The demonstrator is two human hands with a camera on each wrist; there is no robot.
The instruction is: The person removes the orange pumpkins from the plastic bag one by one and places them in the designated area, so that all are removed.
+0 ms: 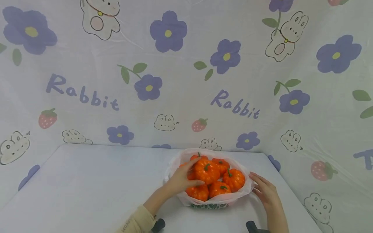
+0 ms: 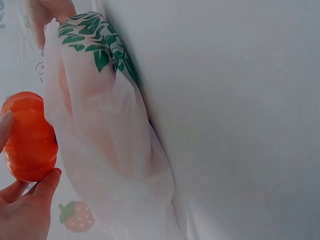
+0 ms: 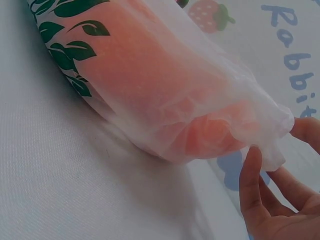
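Orange pumpkin gripped by left hand atop the pile in thin white bag on tabletop, right hand open against bag rim; likely spill of loose pumpkins if floppy rim slips.

Most of the small orange pumpkins are buried inside the thin white plastic bag with green leaf print, so from overhead I honestly can't count them. In the right wrist view they're just an orange blur through the film, no outlines at all. The left hand is chopped off by the bottom corner of its wrist view, only fingertips showing on one pumpkin. Same deal with the right hand, cut at the frame edge, thumb at the bag's rim.
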